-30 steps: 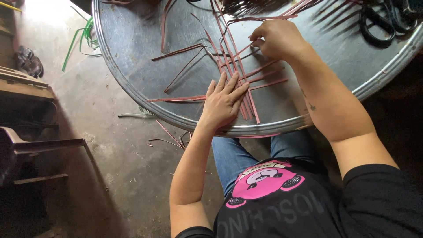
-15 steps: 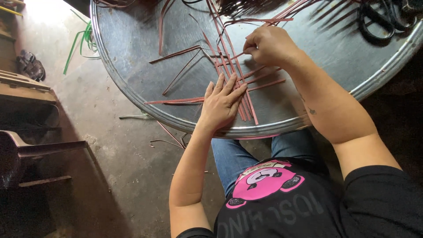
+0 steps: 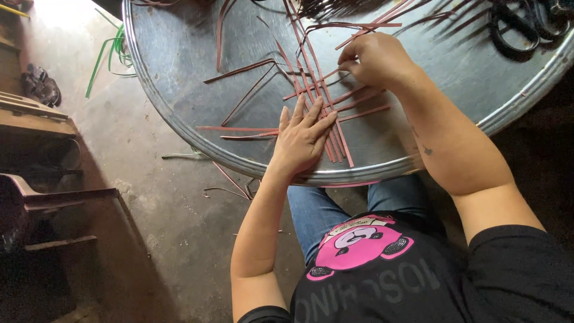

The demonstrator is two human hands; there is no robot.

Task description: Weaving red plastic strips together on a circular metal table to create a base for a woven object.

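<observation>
Two hands press reddish strips; black coils lie nearby.

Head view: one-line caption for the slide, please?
Left hand flat on crossed reddish-brown strips on a round metal tray; right hand pinches one strip.

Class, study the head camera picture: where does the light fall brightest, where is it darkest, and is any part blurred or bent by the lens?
Head view: brightest on the concrete floor at top left; the round metal tray shows a dull sheen; darkest at the right edge and lower left. The left hand and right hand on the reddish strips look sharp; the tray's near rim looks slightly smeared.
</observation>
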